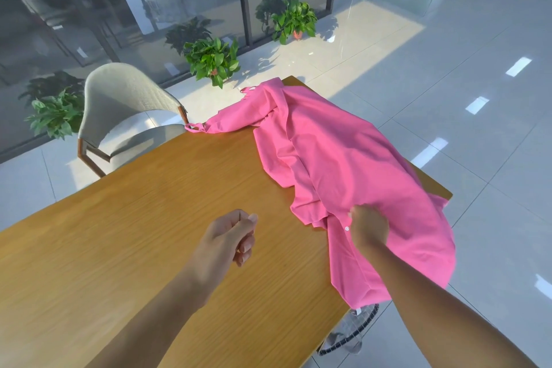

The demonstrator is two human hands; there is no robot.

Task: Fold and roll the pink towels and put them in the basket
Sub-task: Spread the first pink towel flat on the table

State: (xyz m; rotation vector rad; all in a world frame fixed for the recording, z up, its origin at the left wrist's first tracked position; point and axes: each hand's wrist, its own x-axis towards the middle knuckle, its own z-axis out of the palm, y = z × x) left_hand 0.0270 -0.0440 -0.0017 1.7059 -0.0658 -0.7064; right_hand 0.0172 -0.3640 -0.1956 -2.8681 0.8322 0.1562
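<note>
Two hands: right (369,227) grips pink towels (352,158), left (231,237) fisted nearby.

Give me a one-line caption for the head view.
Right hand grips pink towel on wooden table; left hand curled, empty.

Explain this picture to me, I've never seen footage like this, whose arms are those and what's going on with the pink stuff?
There is no machine here. A camera worn on a person's head looks forward and down, so the two bare arms are the wearer's own. The right hand grips a bunch of pink towels, which lie crumpled on a wooden table and spill over its right edge. The left hand is curled into a loose fist above the table and holds nothing. A wire basket shows partly on the floor below the table's edge. Beyond stand a grey chair and potted plants by a glass wall.
</note>
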